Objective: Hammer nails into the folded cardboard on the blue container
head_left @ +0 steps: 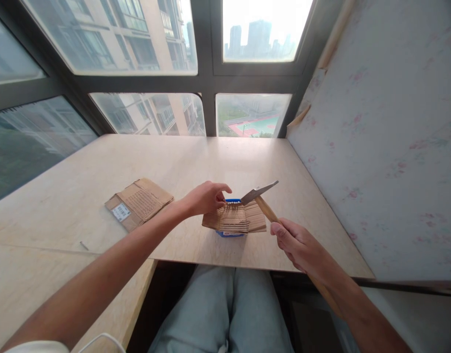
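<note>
My right hand (pixel 292 240) is closed round the wooden handle of a hammer (pixel 268 208). The hammer's grey metal head hangs over the far right part of a folded piece of corrugated cardboard (pixel 234 225). That cardboard lies across a blue container (pixel 230 235), which shows only at its near and far edges. Along the far side of the cardboard runs a row of thin dark nails (pixel 230 207). At the left end of this row is my left hand (pixel 209 197), its index finger stretched out and the thumb and other fingers drawn together. Whatever they pinch is too small to make out.
To the left lies a flattened cardboard piece (pixel 146 203) with handwriting and a white label. A small metal nail or screw (pixel 84 245) rests nearer the left front. The pale tabletop (pixel 196 162) ends at windows behind and a flowered wall (pixel 387 171) on the right.
</note>
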### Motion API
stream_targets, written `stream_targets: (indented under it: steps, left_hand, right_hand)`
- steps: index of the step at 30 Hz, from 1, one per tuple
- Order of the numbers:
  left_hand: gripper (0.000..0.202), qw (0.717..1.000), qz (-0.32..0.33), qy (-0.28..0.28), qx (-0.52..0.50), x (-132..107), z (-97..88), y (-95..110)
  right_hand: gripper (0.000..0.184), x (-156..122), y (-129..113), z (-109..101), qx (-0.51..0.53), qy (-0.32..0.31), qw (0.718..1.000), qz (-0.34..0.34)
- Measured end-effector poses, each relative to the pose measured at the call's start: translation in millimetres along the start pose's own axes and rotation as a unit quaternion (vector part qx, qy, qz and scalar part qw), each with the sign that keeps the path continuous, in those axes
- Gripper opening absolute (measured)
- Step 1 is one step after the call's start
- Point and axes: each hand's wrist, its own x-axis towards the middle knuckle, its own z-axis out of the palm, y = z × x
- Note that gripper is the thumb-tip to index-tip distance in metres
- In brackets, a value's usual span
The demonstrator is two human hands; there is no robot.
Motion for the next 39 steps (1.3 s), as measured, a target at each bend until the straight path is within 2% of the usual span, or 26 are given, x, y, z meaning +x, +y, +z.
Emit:
stream_targets:
  steps: [7,16,24,29,39]
  left_hand:
    - [0.035,0.999,-0.006,-0.014,0.039,3,-1.6,1]
    - [0.042,0.999,-0.012,-0.019,0.024,1,-0.4,2]
    - [0.043,1.000,-0.005,-0.020,0.022,3,0.1,3]
    - [0.047,1.000,0.005,-0.009,0.010,1,0.8,6]
    - [0.025,1.000,0.007,0.023,0.014,-5,1.0,10]
  right_hand:
    - [0.040,2,-1,2,0.010,-0.003,1.000,0.010]
    - [0.041,1,-4,1,0.016,-0.009,1.000,0.022]
    - [0.040,4,-2,5,0.013,-0.005,1.000,0.006]
    - [0.040,5,-13,9,0.014,-0.008,1.000,-0.008]
    - [0.038,22,-28,17,-0.065,-0.033,0.994,-0.075]
